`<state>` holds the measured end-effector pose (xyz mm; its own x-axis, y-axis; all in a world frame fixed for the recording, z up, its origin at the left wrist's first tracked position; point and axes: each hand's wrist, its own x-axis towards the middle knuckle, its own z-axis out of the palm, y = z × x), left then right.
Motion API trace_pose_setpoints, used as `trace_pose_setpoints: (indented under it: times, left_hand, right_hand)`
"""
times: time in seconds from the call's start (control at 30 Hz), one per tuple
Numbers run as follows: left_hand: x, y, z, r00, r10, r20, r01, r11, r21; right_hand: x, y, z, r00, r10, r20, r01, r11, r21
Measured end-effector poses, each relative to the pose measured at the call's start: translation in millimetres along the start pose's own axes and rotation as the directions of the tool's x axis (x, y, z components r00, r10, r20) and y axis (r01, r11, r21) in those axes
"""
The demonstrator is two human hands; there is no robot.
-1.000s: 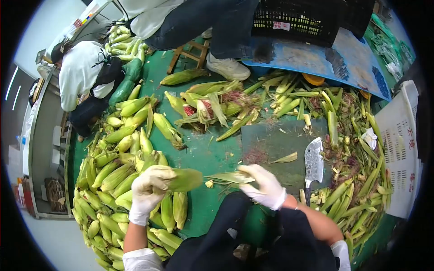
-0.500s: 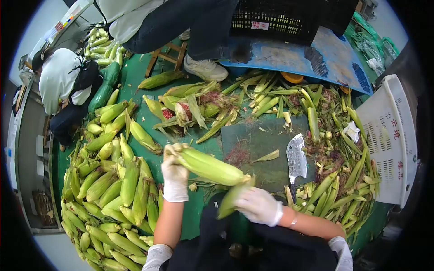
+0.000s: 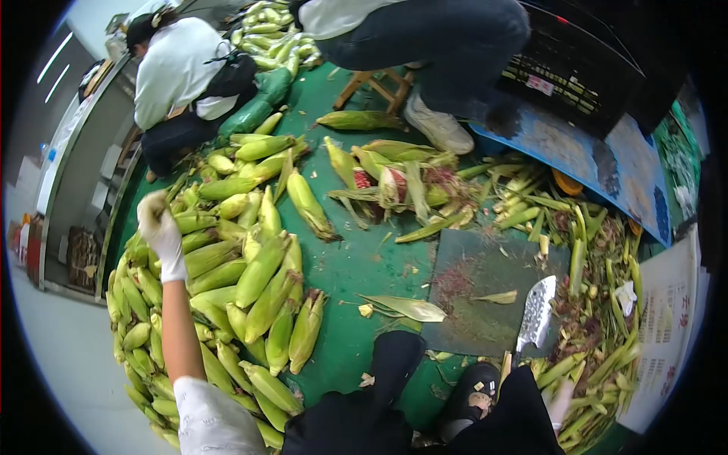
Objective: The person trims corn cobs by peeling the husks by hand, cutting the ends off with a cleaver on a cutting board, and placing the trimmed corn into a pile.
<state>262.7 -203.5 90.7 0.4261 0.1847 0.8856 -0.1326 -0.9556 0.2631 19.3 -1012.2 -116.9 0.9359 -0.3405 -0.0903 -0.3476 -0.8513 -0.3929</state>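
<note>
My gloved left hand [image 3: 161, 231] reaches out over the pile of corn ears in green husks [image 3: 262, 277], at its far left side. Its fingers are curled, and whether anything is inside them is hidden. Low on the right, my right hand [image 3: 561, 402] shows only as a pale, smeared shape beside my knee, over the heap of stripped husks [image 3: 599, 379]. A cleaver [image 3: 537, 311] rests on the dark cutting mat [image 3: 478, 322], its handle toward me. One loose husk leaf [image 3: 413, 307] lies on the green floor left of the mat.
Partly opened corn with red kernels [image 3: 390, 186] lies ahead. A white crate [image 3: 660, 334] stands at the right, a blue board [image 3: 561, 159] and black crate [image 3: 561, 68] behind. Two people [image 3: 186, 72] sit or crouch at the back; one has a shoe [image 3: 436, 125] beside a wooden stool [image 3: 375, 87].
My left hand has swung left to the corn pile, and the ear is gone from between my hands. My right hand has moved right to the husk heap. The view has turned left.
</note>
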Motion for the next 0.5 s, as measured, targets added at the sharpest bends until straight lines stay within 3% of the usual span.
trace_pose_setpoints:
  times: [0.03, 0.07, 0.13, 0.2, 0.27, 0.3, 0.33, 0.37, 0.4, 0.43, 0.47, 0.5]
  left_hand:
    - [5, -13, 0, 0.983, 0.168, 0.071, -0.181, 0.948, 0.263]
    - [-2, -57, -2, 0.968, 0.137, 0.213, -0.212, 0.897, 0.388]
    - [-24, -82, 13, 0.951, 0.004, 0.31, -0.231, 0.677, 0.699]
    - [-55, -60, 48, 0.972, 0.064, 0.227, -0.207, 0.69, 0.693]
    - [-92, -21, 100, 0.952, -0.027, 0.306, -0.08, 0.94, 0.331]
    - [-125, -13, 137, 0.885, -0.234, 0.401, 0.075, 0.924, 0.375]
    - [-148, 11, 167, 0.874, -0.305, 0.379, 0.176, 0.924, 0.339]
    - [-196, -7, 209, 0.934, -0.202, 0.295, 0.096, 0.937, 0.337]
    - [-203, 15, 233, 0.784, -0.514, 0.347, 0.294, 0.801, 0.521]
    - [-182, 44, 236, 0.434, -0.818, 0.378, 0.666, 0.574, 0.477]
    - [-201, 40, 258, 0.316, -0.914, 0.255, 0.76, 0.405, 0.509]
    - [-234, 20, 277, 0.203, -0.95, 0.236, 0.838, 0.293, 0.461]
  right_hand:
    - [9, -13, 23, 1.0, -0.022, 0.006, 0.022, 1.0, -0.003]
    - [16, -29, 48, 0.997, -0.066, 0.037, 0.068, 0.997, -0.042]
    - [25, -69, 88, 0.986, -0.137, 0.093, 0.147, 0.982, -0.115]
    - [35, -102, 92, 0.96, -0.261, 0.097, 0.272, 0.953, -0.13]
    - [53, -102, 110, 0.954, 0.177, 0.243, -0.136, 0.975, -0.177]
    - [56, -100, 115, 0.96, 0.204, 0.192, -0.162, 0.963, -0.214]
    - [59, -98, 116, 0.964, 0.226, 0.143, -0.185, 0.95, -0.252]
    - [60, -95, 115, 0.969, 0.223, 0.107, -0.188, 0.945, -0.269]
    - [59, -90, 115, 0.969, 0.231, 0.088, -0.203, 0.947, -0.25]
    - [56, -85, 115, 0.968, 0.241, 0.069, -0.22, 0.949, -0.225]
    - [56, -81, 115, 0.967, 0.25, 0.05, -0.236, 0.952, -0.195]
    - [55, -76, 113, 0.965, 0.259, 0.034, -0.25, 0.955, -0.161]
